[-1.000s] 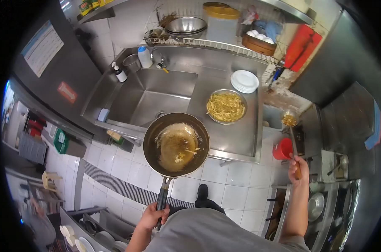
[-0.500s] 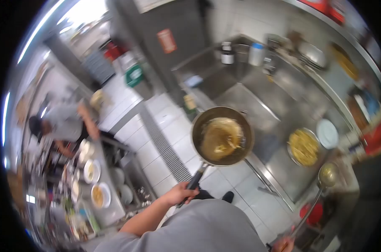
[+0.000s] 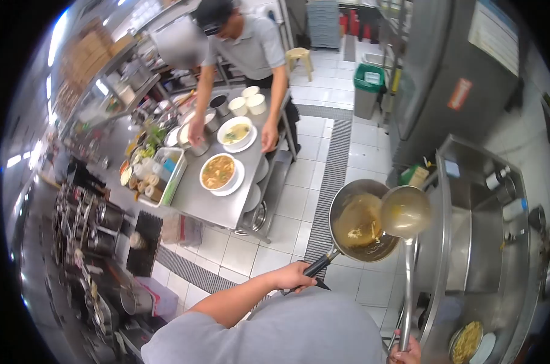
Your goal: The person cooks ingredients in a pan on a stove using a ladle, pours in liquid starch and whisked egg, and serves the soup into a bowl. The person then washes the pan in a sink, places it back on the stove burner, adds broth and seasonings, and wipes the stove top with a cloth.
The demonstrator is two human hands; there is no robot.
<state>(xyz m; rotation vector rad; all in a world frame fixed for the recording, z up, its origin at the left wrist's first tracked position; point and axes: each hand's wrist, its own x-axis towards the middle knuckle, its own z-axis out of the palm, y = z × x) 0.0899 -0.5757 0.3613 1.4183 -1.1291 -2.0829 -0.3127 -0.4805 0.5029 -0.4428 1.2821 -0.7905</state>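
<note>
While the left hand (image 3: 294, 276) is closed around the handle of the frying pan (image 3: 355, 215), the right hand (image 3: 407, 350) grips the long shaft of the ladle (image 3: 407, 212). The pan is held just beside the sink unit (image 3: 485, 249), its interior coated golden-brown, with pale yellow scraps. The ladle's dull, yellow-smeared bowl overlaps the pan's rim nearest the sink unit; contact cannot be determined.

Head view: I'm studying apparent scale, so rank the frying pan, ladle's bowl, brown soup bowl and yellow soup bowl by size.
1. Frying pan
2. Ladle's bowl, possibly enlarged by nearness
3. Brown soup bowl and yellow soup bowl: too alike to rank
</note>
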